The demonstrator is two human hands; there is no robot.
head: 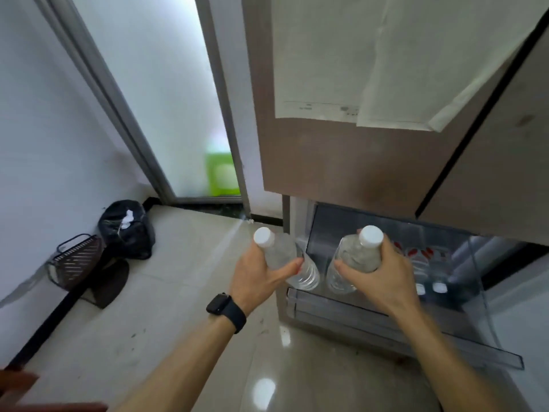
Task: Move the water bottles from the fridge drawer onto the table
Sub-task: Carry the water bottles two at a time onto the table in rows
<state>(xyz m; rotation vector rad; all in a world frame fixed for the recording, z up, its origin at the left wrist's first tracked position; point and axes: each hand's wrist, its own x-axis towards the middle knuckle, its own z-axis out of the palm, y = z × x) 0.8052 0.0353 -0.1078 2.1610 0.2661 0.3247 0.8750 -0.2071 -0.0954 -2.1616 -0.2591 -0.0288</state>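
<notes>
My left hand [258, 275] grips a clear water bottle [285, 257] with a white cap, held in the air just left of the open fridge drawer [371, 319]. My right hand [383, 272] grips a second clear white-capped bottle [353, 260] above the drawer's front left part. Both bottles tilt with their caps toward me. More bottles [427, 275] with red labels and white caps lie inside the drawer to the right. No table is in view.
The brown fridge door [356, 162] with taped papers hangs above the drawer. A black rubbish bag [127, 230] and a wire basket [77, 260] sit by the left wall. A frosted glass door [166, 99] stands behind. Pale floor tiles [166, 316] spread below my arms.
</notes>
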